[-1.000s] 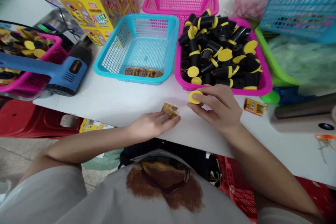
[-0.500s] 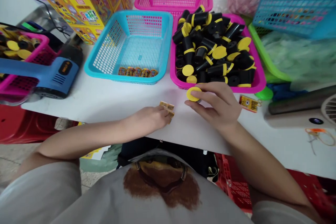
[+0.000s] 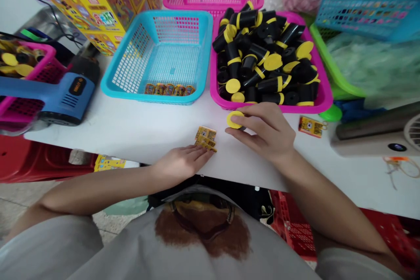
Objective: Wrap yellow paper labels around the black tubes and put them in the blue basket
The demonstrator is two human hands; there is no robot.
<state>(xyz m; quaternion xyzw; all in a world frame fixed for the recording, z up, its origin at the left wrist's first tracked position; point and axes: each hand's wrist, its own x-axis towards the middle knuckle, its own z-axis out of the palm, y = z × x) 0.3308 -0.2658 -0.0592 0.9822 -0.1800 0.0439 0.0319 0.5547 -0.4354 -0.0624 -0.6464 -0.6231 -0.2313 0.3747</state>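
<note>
My right hand (image 3: 267,133) is closed on a small black cylinder with a yellow cap (image 3: 235,119), held just above the white table (image 3: 138,127) in front of a pink basket (image 3: 323,96) heaped with several more black and yellow cylinders (image 3: 262,63). My left hand (image 3: 182,162) lies at the table's near edge, its fingertips touching a small stack of yellow printed cards (image 3: 206,138). Whether those fingers pinch the stack I cannot make out.
A cyan basket (image 3: 113,89) holds a row of small printed pieces (image 3: 169,89). A blue heat gun (image 3: 62,94) and another pink basket (image 3: 19,105) lie left, yellow boxes (image 3: 98,0) behind. One yellow card (image 3: 310,126) lies at the right near a grey device (image 3: 374,138).
My left hand has slid back toward the table's edge, leaving the card stack at its fingertips. My right hand keeps the yellow-capped cylinder and has tilted it slightly.
</note>
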